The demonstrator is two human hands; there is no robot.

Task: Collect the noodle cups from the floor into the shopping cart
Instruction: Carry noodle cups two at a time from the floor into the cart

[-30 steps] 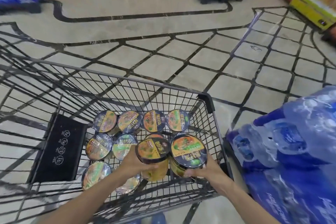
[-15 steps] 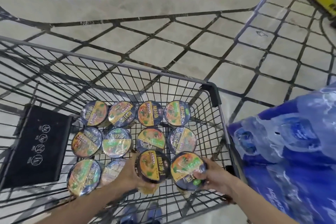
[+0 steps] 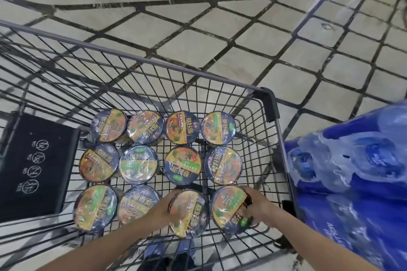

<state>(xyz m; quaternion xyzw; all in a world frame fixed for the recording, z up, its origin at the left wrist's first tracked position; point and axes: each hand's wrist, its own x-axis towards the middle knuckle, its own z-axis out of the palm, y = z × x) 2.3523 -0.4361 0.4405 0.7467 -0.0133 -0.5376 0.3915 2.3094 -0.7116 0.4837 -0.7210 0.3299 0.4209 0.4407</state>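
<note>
Shrink-wrapped pack of blue-capped water bottles [image 3: 352, 171] at right. Black panel with circular "NO" symbols [image 3: 33, 165] at left. Beige tiled floor with dark grid lines [image 3: 198, 50] beyond.

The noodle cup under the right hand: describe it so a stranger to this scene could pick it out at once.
Find the wire shopping cart with noodle cups standing three rows deep on its floor. Go to the row nearest the camera and take its right-end cup, beside the blue packs of bottled water. This noodle cup is the only one gripped by the right hand; the left hand holds its neighbour.
</note>
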